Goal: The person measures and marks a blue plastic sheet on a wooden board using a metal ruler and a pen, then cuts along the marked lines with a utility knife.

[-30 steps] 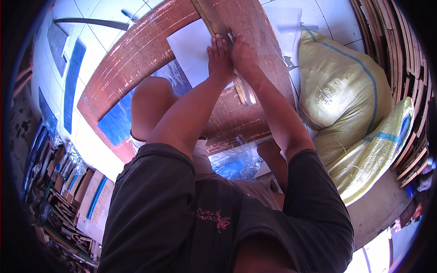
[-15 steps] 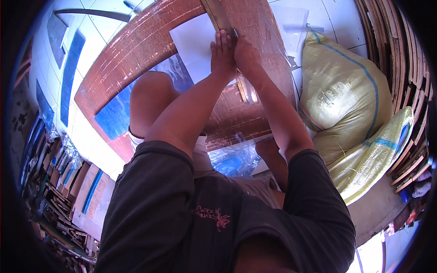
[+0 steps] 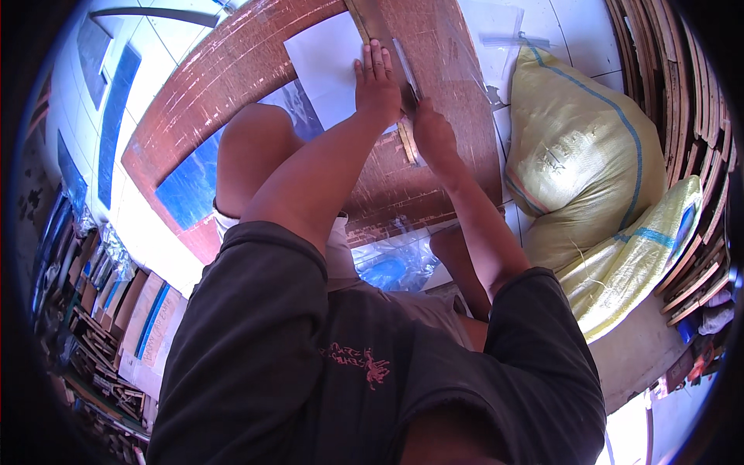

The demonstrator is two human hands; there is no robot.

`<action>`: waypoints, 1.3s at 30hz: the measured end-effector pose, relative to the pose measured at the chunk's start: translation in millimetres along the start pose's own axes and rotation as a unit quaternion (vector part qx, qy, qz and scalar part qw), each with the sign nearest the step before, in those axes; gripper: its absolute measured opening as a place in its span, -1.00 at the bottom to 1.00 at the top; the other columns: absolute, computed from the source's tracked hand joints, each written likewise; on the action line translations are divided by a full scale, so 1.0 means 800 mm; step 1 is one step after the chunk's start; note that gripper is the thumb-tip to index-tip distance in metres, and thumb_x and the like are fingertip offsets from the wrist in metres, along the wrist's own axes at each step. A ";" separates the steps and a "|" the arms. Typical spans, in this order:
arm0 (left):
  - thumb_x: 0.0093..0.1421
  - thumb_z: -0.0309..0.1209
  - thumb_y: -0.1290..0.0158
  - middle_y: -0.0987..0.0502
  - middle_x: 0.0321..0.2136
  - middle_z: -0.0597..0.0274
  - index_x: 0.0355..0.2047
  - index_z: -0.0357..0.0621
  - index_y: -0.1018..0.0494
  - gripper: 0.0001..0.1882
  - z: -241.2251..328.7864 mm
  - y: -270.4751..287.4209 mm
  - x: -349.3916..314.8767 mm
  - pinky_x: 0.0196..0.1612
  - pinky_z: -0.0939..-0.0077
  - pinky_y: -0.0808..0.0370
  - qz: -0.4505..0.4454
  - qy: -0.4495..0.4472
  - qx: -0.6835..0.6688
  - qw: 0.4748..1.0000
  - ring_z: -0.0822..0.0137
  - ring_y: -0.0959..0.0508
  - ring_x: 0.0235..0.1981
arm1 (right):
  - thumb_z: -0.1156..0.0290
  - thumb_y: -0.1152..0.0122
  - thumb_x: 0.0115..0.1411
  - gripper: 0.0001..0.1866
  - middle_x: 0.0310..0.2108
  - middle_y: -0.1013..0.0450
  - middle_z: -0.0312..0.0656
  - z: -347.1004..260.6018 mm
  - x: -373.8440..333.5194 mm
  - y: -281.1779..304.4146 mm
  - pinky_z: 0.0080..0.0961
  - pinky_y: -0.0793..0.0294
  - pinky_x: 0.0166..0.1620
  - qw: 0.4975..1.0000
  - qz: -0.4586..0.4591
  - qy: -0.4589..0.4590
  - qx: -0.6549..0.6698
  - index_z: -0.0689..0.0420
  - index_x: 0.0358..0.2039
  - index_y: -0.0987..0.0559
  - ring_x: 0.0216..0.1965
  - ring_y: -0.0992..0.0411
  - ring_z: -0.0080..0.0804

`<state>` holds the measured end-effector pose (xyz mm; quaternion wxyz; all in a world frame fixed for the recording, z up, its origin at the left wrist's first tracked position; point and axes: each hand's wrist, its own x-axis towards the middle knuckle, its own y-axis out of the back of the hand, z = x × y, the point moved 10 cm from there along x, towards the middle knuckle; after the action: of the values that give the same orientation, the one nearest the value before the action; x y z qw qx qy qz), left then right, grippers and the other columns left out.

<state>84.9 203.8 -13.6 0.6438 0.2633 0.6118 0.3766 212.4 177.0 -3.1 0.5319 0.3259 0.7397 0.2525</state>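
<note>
My left hand (image 3: 378, 93) lies flat with its fingers stretched over a long brown straightedge (image 3: 372, 17), pressing it down on a white sheet (image 3: 319, 74). Just to its right, my right hand (image 3: 434, 133) is closed round the handle of a knife (image 3: 405, 66). The thin blade points away from me alongside the straightedge; whether its tip touches the surface I cannot tell. Beneath everything is a scratched brown wooden board (image 3: 442, 190). A narrow pale strip (image 3: 408, 143) shows at the near end of the straightedge.
A blue sheet (image 3: 190, 186) lies on the board's left part, by my bent knee. Yellow woven sacks (image 3: 585, 147) stand on the right, before stacked wooden strips (image 3: 701, 85). Clear plastic (image 3: 399, 263) lies near my legs. Cartons and stacked boards (image 3: 147, 318) fill the lower left.
My right hand has drawn toward me and slightly right, apart from my left hand, and the knife's blade now shows. My left hand stays on the straightedge, a little farther up in the picture.
</note>
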 end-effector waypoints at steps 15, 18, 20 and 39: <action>-0.11 0.18 -0.44 0.52 0.49 -0.37 0.47 -0.50 0.40 0.57 0.006 -0.001 0.001 0.51 -0.14 0.35 -0.027 -0.006 0.002 1.000 -0.26 0.48 0.53 | 0.31 0.22 0.49 -0.77 -0.29 -0.60 0.29 0.097 -0.096 -0.063 0.19 -0.58 -0.12 0.994 -0.080 -0.079 -0.015 0.18 -0.05 -0.33 -0.19 -0.59 0.36; -0.12 0.19 -0.44 0.52 0.49 -0.37 0.47 -0.49 0.40 0.57 0.008 0.001 0.001 0.51 -0.15 0.35 -0.029 -0.007 -0.004 1.000 -0.25 0.48 0.53 | 0.31 0.22 0.48 -0.74 -0.30 -0.59 0.29 0.099 -0.112 -0.055 0.20 -0.56 -0.13 0.992 -0.092 -0.089 -0.015 0.21 -0.04 -0.36 -0.20 -0.59 0.35; -0.12 0.19 -0.44 0.52 0.49 -0.37 0.47 -0.49 0.40 0.57 -0.007 -0.002 -0.004 0.51 -0.14 0.35 -0.020 0.001 0.005 1.000 -0.25 0.48 0.53 | 0.30 0.23 0.48 -0.71 -0.29 -0.59 0.29 0.058 -0.076 -0.014 0.21 -0.54 -0.13 0.996 -0.058 -0.071 0.016 0.22 0.00 -0.37 -0.19 -0.57 0.36; -0.15 0.17 -0.46 0.43 0.49 -0.41 0.48 -0.44 0.32 0.54 0.001 -0.010 0.009 0.51 -0.13 0.25 0.064 -0.018 -0.010 0.998 -0.25 0.43 0.54 | 0.31 0.13 0.41 -0.66 -0.12 -0.56 0.36 -0.073 0.105 0.056 0.07 -0.55 0.07 0.998 0.015 -0.015 0.060 0.29 0.01 -0.43 -0.04 -0.56 0.33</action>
<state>87.0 204.9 -24.2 0.6321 0.3019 0.5783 0.4182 147.3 268.0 -5.5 0.5185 0.3718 0.7407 0.2105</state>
